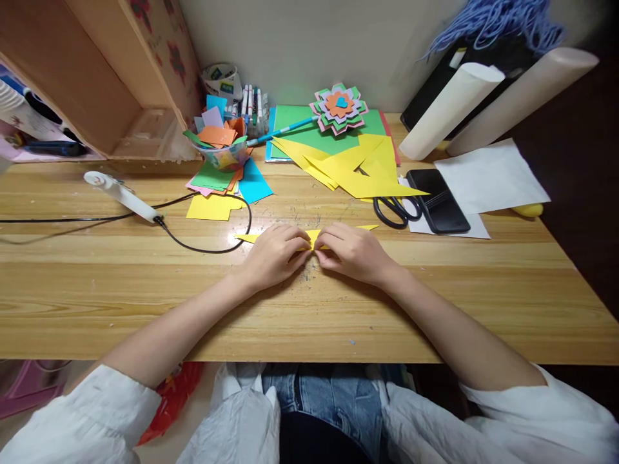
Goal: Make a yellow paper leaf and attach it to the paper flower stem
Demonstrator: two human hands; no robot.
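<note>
A narrow yellow paper strip point(313, 236) with pointed ends lies crosswise between my hands at the middle of the wooden table. My left hand point(280, 252) pinches it just left of its centre, fingers closed. Close beside it, nearly touching, my right hand point(352, 252) pinches the same strip on the right. The fingers cover much of the paper. Behind the hands lie larger yellow paper pieces point(382, 169) with sharp points, partly over black-handled scissors point(393, 212). A layered paper flower point(339, 106) on a blue stick point(285, 130) rests on green sheets point(294, 115).
A white glue gun point(123, 196) with a looping black cable point(203, 250) is at the left. Behind it stands a cup point(225, 156) of paper scraps. At the right are a black phone point(439, 201), white paper point(491, 177) and white rolls point(452, 109).
</note>
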